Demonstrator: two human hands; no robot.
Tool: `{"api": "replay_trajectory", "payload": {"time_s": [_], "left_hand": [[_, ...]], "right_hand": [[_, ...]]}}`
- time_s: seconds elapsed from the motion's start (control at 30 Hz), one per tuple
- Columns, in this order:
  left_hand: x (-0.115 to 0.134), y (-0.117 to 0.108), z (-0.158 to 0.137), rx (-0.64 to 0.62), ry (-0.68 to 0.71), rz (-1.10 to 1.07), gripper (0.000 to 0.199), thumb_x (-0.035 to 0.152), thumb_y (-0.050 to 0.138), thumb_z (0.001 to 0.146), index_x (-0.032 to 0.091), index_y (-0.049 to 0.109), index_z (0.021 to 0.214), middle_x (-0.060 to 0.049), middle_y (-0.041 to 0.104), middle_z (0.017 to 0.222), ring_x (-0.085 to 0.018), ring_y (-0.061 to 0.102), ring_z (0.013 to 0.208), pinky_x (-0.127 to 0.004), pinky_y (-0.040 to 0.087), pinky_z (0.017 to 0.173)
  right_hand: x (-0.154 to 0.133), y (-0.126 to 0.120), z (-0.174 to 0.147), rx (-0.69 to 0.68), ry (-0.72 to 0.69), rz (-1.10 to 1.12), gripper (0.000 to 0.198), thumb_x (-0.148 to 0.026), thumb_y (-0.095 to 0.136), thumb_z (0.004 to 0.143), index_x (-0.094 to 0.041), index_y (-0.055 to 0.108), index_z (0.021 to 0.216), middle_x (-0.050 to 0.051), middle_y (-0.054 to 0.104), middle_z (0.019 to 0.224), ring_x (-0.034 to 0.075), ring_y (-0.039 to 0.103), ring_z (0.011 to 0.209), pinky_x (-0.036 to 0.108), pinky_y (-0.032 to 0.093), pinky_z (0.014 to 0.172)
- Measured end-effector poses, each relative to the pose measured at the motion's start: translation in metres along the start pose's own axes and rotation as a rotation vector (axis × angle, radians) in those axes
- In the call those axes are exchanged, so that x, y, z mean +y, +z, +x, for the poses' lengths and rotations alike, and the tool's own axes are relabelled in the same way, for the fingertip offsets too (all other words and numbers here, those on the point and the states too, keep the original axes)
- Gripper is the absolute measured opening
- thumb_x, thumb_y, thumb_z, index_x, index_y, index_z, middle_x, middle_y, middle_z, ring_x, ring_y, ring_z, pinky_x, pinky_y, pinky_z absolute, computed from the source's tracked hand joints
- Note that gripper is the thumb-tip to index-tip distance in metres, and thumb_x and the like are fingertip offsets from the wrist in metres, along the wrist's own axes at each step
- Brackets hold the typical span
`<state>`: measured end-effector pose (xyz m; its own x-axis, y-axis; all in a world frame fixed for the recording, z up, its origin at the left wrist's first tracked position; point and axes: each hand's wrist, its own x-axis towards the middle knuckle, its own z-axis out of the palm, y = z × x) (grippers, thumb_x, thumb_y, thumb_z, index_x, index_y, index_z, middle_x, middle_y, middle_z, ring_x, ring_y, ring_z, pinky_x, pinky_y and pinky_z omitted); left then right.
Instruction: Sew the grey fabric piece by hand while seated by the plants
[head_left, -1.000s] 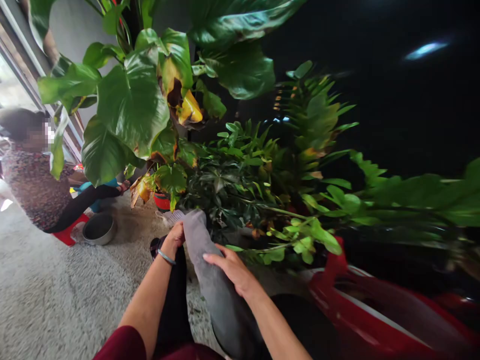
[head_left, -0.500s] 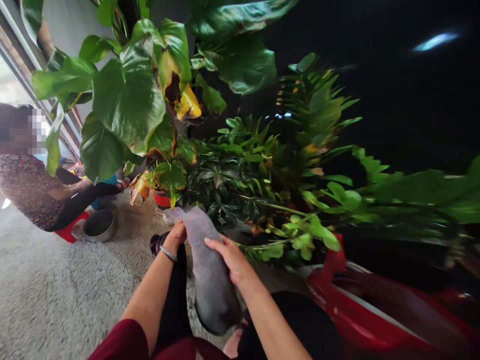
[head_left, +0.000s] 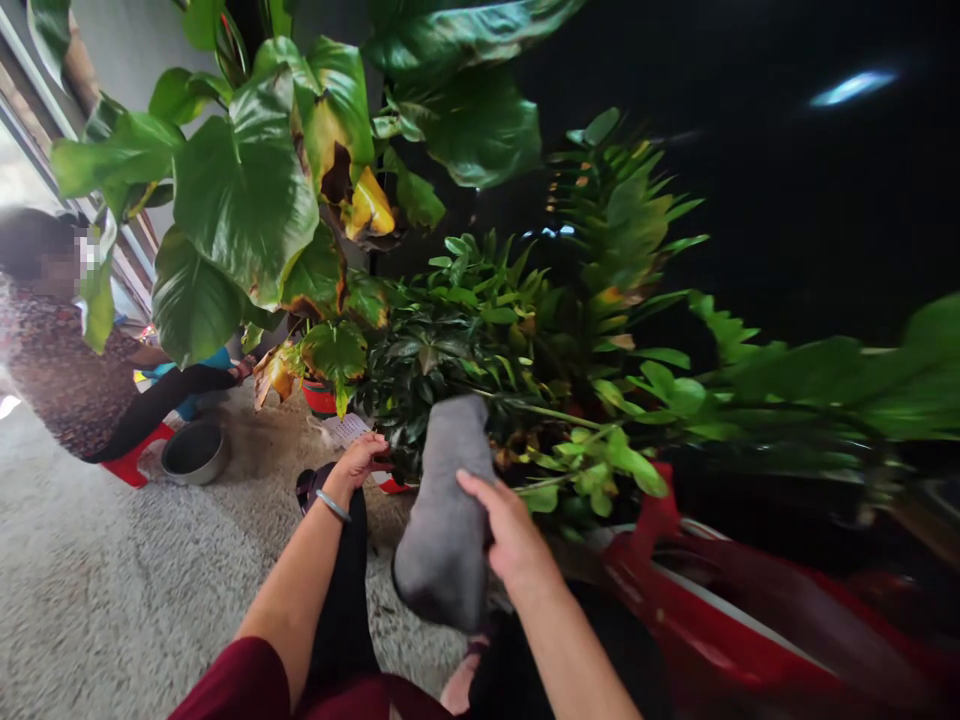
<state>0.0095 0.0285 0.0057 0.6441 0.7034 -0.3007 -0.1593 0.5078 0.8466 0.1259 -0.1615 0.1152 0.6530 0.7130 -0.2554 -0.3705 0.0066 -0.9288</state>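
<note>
My right hand (head_left: 517, 530) grips a grey, fuzzy, sole-shaped piece (head_left: 446, 510) by its right side, the thumb lying on top. The piece is long, narrower at the middle, and has a dark rounded near end; its exact kind is unclear. My left hand (head_left: 358, 462), with a pale bangle at the wrist, is apart from it on the left. Its fingers are drawn together, and anything between them is too small to see. Just beyond that hand lies a white patterned sheet (head_left: 346, 430), and a red-and-white object (head_left: 391, 482) shows beneath the fingers.
Leafy potted plants (head_left: 247, 190) fill the space ahead, one in a red pot (head_left: 320, 398). At left a person (head_left: 71, 360) sits on a red stool (head_left: 136, 458) beside a dark basin (head_left: 195, 452). A red vehicle-like body (head_left: 720, 610) stands at right on the concrete floor.
My left hand has come away from the far end of the grey piece. My right hand has moved it to the right and turned it, so its far end now leans right.
</note>
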Motion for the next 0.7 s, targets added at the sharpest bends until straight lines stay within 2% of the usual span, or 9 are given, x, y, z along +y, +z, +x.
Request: {"api": "replay_trajectory", "payload": {"time_s": [0.1,0.13,0.23,0.33,0.37,0.43,0.5,0.6,0.7], "left_hand": [[0.001,0.002,-0.002,-0.117,-0.038,-0.014,0.038,0.031,0.081,0.059,0.018,0.049,0.076,-0.004,0.067,0.084,-0.022,0.067,0.083,-0.033,0.052,0.071],[0.002,0.002,-0.003,-0.154,-0.055,-0.012,0.039,0.031,0.081,0.060,0.018,0.048,0.077,-0.006,0.069,0.090,-0.023,0.068,0.084,-0.033,0.052,0.071],[0.005,0.003,-0.005,-0.202,-0.076,-0.003,0.039,0.031,0.080,0.063,0.018,0.047,0.078,-0.011,0.071,0.101,-0.023,0.069,0.085,-0.033,0.052,0.071],[0.004,0.004,-0.006,-0.201,-0.066,-0.006,0.037,0.029,0.080,0.064,0.018,0.047,0.078,-0.012,0.071,0.103,-0.023,0.070,0.085,-0.033,0.052,0.073],[0.003,0.003,-0.006,-0.199,-0.063,-0.008,0.037,0.029,0.080,0.064,0.018,0.047,0.077,-0.013,0.071,0.103,-0.022,0.070,0.084,-0.033,0.053,0.073],[0.001,0.003,-0.005,-0.193,-0.065,-0.006,0.037,0.029,0.080,0.063,0.017,0.048,0.077,-0.013,0.072,0.102,-0.022,0.070,0.083,-0.033,0.053,0.072],[0.000,0.001,-0.004,-0.183,-0.069,-0.004,0.036,0.028,0.080,0.063,0.017,0.049,0.077,-0.012,0.072,0.101,-0.022,0.070,0.082,-0.033,0.053,0.071],[0.001,-0.002,-0.005,-0.170,-0.059,-0.009,0.034,0.027,0.079,0.063,0.017,0.050,0.079,-0.012,0.072,0.100,-0.022,0.070,0.082,-0.032,0.054,0.070],[0.004,-0.004,-0.006,-0.167,-0.055,-0.011,0.036,0.028,0.080,0.063,0.017,0.050,0.078,-0.011,0.072,0.099,-0.022,0.070,0.083,-0.032,0.053,0.070]], "right_hand": [[0.027,-0.009,-0.026,-0.106,0.249,-0.019,0.015,-0.040,0.082,0.056,-0.030,0.076,0.065,0.005,0.075,0.066,0.030,0.069,0.060,0.042,0.055,0.058],[0.027,-0.014,-0.033,-0.095,0.264,-0.013,0.016,-0.040,0.083,0.055,-0.031,0.076,0.066,0.005,0.075,0.067,0.030,0.069,0.061,0.041,0.055,0.058],[0.002,-0.023,-0.033,0.054,0.141,0.043,0.029,-0.037,0.086,0.049,-0.028,0.077,0.075,0.003,0.075,0.069,0.028,0.069,0.061,0.038,0.055,0.058],[-0.025,-0.016,-0.004,0.212,-0.087,0.123,0.038,-0.033,0.085,0.048,-0.023,0.073,0.083,0.000,0.075,0.073,0.024,0.069,0.065,0.034,0.055,0.061],[-0.027,-0.011,0.006,0.227,-0.117,0.153,0.037,-0.033,0.083,0.048,-0.022,0.072,0.082,0.000,0.075,0.073,0.023,0.069,0.066,0.034,0.055,0.063],[-0.017,-0.002,0.021,0.200,-0.059,0.201,0.030,-0.035,0.080,0.050,-0.022,0.069,0.075,0.000,0.074,0.067,0.024,0.069,0.064,0.037,0.057,0.064],[0.005,0.004,0.021,0.123,0.077,0.199,0.023,-0.037,0.077,0.053,-0.023,0.067,0.069,0.001,0.072,0.059,0.027,0.070,0.063,0.041,0.058,0.064],[0.035,0.003,-0.003,0.052,0.225,0.149,0.021,-0.041,0.076,0.057,-0.024,0.068,0.067,0.003,0.070,0.055,0.031,0.071,0.063,0.045,0.058,0.062],[0.030,0.001,-0.027,0.060,0.208,0.154,0.025,-0.039,0.079,0.058,-0.023,0.070,0.075,0.002,0.074,0.066,0.030,0.071,0.067,0.041,0.057,0.062]]}}
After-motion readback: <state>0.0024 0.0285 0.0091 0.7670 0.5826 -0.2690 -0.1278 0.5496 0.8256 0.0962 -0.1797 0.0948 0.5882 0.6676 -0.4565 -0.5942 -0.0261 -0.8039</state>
